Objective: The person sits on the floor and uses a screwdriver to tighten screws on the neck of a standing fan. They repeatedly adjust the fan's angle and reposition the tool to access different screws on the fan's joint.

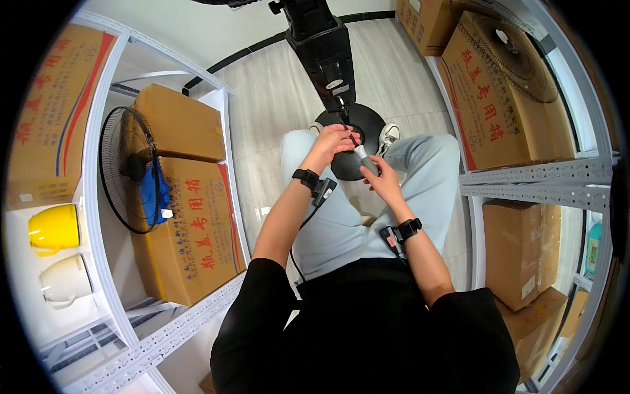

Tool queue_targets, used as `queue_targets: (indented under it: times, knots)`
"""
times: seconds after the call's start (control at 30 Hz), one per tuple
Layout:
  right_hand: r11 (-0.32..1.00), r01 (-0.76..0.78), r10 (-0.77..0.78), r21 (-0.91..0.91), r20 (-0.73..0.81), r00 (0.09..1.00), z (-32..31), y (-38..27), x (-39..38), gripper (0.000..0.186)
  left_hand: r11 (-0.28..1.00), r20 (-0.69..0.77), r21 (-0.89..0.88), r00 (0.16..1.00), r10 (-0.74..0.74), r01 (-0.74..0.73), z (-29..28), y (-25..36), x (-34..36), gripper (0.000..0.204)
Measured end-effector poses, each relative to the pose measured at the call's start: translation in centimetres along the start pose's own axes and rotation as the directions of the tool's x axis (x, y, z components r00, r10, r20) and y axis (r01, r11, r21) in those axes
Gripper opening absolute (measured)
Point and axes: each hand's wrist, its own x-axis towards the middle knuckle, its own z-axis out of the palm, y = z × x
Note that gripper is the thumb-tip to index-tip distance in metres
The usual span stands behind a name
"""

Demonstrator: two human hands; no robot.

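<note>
I sit with knees apart before a black upright stand (318, 59) on a round black base (374, 125). A thin black shaft runs down from the stand's housing. My left hand (331, 143) has its fingers curled around that shaft just below the housing. My right hand (382, 176) grips the grey handle (361, 153) of a tool with a pale collar, held at a slant below my left hand. The junction of tool and shaft is too small to make out. A wristband with a small cabled device is on each forearm.
Metal shelving (111, 59) flanks me on both sides with cardboard boxes (197, 217). A fan grille (128, 125) with a blue item rests at left, near yellow (52, 226) and white (65, 281) pitchers. Another grille (515, 56) tops a box at upper right. A wall (236, 26) stands ahead.
</note>
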Motion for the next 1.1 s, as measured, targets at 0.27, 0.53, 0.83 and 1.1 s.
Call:
queue_targets:
  times: [0.27,0.53,0.83,1.1]
  knots:
    - [0.997,0.053,-0.053,-0.059,0.001,0.999,2.1,0.5,2.0,0.05,0.999,-0.085,-0.036,0.996,-0.039,0.036,-2.3,0.0,1.7,0.023]
    - [1.0,0.011,-0.011,0.029,-0.015,1.0,3.6,1.6,2.3,0.048,0.999,-0.083,-0.014,0.995,-0.047,0.046,-2.6,0.2,1.6,0.022]
    - [0.993,-0.053,0.055,0.109,-0.01,0.998,4.1,2.6,3.7,0.054,0.997,-0.132,-0.074,0.991,-0.017,0.008,-2.8,-0.3,2.6,0.025]
    - [0.96,-0.09,0.091,0.265,0.008,0.996,5.2,0.9,3.8,0.05,0.984,-0.173,-0.17,0.985,0.021,-0.051,-3.4,-1.2,3.7,0.023]
